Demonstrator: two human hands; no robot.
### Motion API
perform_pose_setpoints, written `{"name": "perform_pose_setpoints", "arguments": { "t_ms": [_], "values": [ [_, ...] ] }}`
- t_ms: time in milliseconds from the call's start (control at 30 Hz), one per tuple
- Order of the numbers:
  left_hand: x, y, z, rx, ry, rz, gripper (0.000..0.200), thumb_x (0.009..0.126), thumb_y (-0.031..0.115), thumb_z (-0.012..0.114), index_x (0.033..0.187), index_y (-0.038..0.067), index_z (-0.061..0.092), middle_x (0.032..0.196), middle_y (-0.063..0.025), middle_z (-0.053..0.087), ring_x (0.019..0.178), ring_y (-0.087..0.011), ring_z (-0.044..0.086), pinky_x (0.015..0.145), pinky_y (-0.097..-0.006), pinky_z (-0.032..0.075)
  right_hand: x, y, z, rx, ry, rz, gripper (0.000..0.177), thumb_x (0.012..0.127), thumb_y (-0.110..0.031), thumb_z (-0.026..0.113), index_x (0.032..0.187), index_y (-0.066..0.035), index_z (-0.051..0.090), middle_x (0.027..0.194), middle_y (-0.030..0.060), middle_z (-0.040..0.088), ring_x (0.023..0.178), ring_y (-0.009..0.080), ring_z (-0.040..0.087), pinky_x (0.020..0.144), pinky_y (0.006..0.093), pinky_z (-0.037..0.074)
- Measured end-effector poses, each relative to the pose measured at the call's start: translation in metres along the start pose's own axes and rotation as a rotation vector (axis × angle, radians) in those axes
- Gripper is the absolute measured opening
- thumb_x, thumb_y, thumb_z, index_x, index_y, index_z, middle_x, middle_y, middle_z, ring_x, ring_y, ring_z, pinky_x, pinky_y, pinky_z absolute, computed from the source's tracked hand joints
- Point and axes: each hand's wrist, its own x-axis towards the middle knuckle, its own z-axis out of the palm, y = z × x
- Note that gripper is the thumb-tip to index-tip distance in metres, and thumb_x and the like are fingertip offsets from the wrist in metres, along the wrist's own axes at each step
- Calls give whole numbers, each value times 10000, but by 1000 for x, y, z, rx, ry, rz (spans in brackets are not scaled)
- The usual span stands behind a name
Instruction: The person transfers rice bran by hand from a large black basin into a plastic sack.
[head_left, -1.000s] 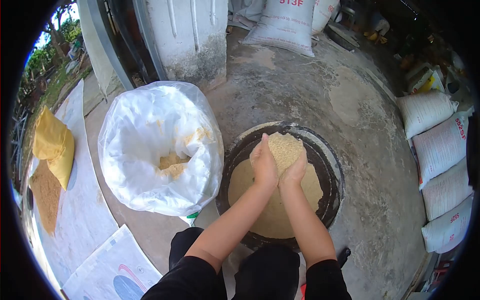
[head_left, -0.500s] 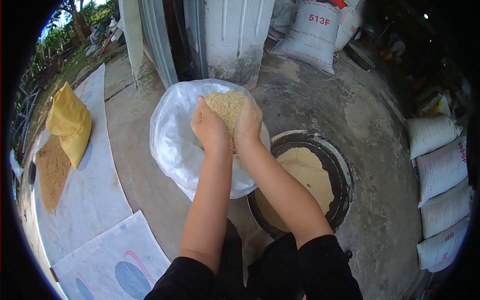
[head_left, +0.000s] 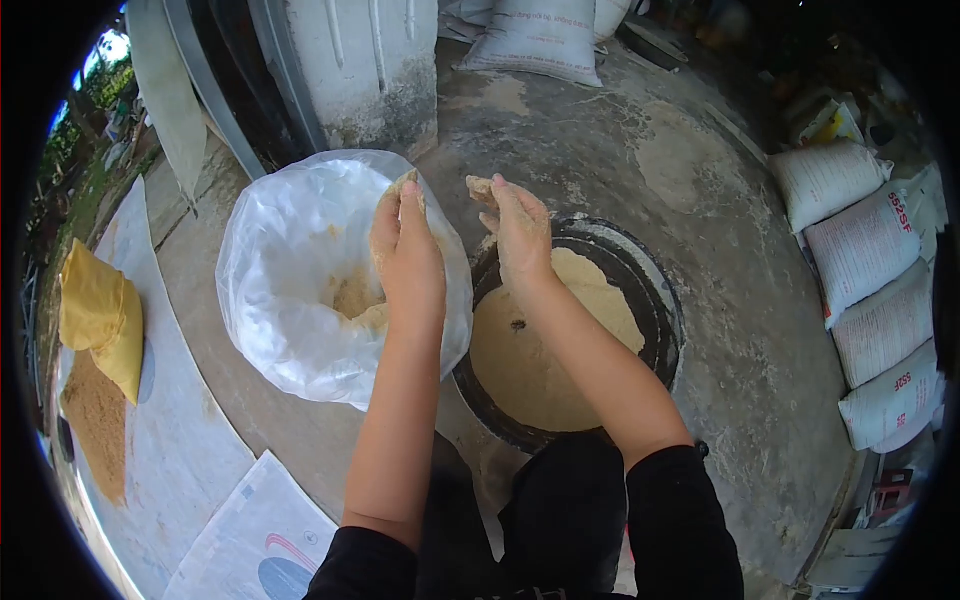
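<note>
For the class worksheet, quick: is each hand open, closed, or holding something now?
Left hand: open over the bag, meal clinging.
Right hand: open, meal on its fingertips.

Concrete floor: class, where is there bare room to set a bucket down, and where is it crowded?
Free: the floor between the basin and the sacks, and beyond the basin toward the pillar. Crowded: where the plastic bag meets the basin, under the left hand and right hand.

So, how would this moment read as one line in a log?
left hand: open, over clear bag | right hand: open, over black basin rim | tan meal: in both, crumbs on hands
</note>
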Motion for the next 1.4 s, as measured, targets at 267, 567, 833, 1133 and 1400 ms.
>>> {"name": "perform_pose_setpoints", "arguments": {
  "t_ms": [267,567,833,1133,1400],
  "values": [
    [-85,-227,90,204,-380,-138,346,908,243,431,1071,-46,529,996,-105,586,940,-155,523,834,-253,383,-21,144,-233,-391,483,100,397,874,-333,477,953,30,617,917,131,632,850,211,579,788,291,408],
    [-134,-381,50,697,-452,68,407,889,218,403,1229,-4,433,1245,-239,428,1196,-335,382,989,-340,294,-68,257,-269,-419,597,278,475,882,-390,448,987,47,602,923,153,624,861,191,548,810,310,403],
    [-151,-373,71,268,-211,-442,312,900,184,426,1079,-46,538,1077,-158,566,978,-216,529,862,-301,394,-69,238,-225,-215,578,468,423,868,-342,477,974,47,606,951,137,621,871,222,572,790,298,423],
    [-113,-264,87,-133,-149,-390,307,928,231,398,1026,-13,557,953,-72,591,862,-124,536,770,-262,428,-39,156,-178,250,509,351,381,861,-303,460,1007,34,566,987,135,584,861,215,561,775,296,432],
    [-39,-107,79,-102,-58,3,321,921,229,397,997,-41,551,948,-135,589,870,-204,545,775,-312,420,-8,-1,-50,395,171,272,384,873,-336,439,996,5,566,977,111,583,836,191,573,752,284,439]
  ]
}}
